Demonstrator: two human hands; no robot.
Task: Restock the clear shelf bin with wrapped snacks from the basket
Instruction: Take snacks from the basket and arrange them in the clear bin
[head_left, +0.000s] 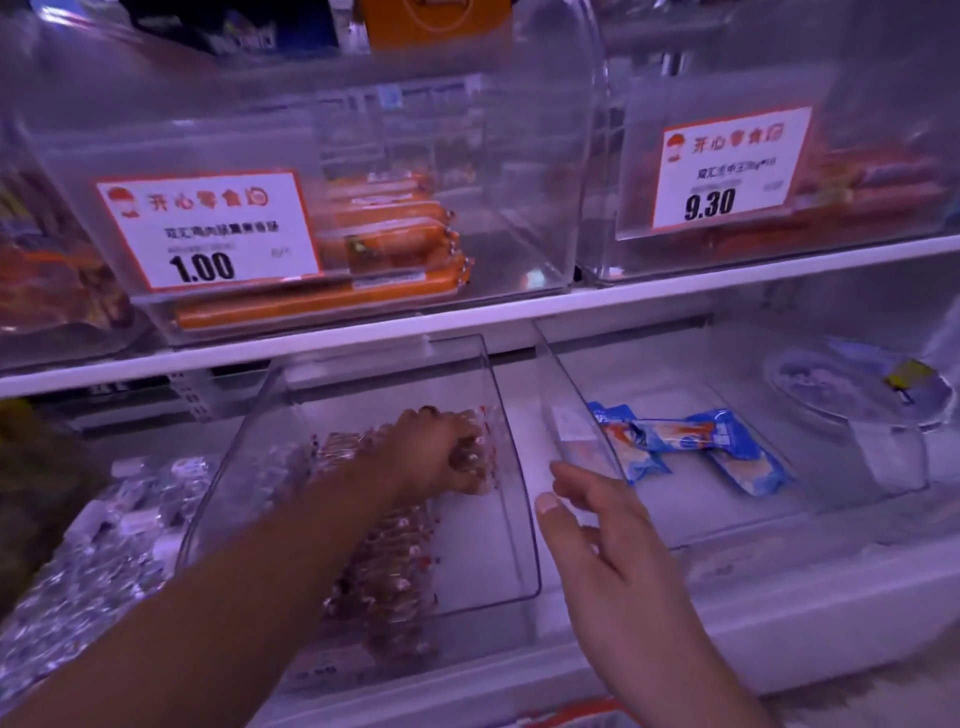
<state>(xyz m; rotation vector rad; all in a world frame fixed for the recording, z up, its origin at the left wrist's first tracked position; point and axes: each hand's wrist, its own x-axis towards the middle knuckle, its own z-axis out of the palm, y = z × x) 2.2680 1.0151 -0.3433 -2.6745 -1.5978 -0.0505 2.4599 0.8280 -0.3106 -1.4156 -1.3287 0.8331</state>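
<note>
Gripping wrapped snacks (470, 447) with curled left hand (441, 452) inside clear bin (511, 519); holding right hand (608, 551) fingers straight, slightly apart, touching the bin's raised lid (576, 415); lying lengthwise front-to-back.

A white price card with an orange border (208, 231) on the front of the upper-left clear bin reads "1.00". A matching card (732, 166) on the upper-right bin reads "9.30". Both carry orange Chinese header text, "开心零食"; the smaller print is blurred.

Above us we see orange sausages (384, 234) behind a 1.00 price tag (208, 234) (another reads 9.30 (732, 166)), with blue wrapped packets (691, 447) lower right.
</note>
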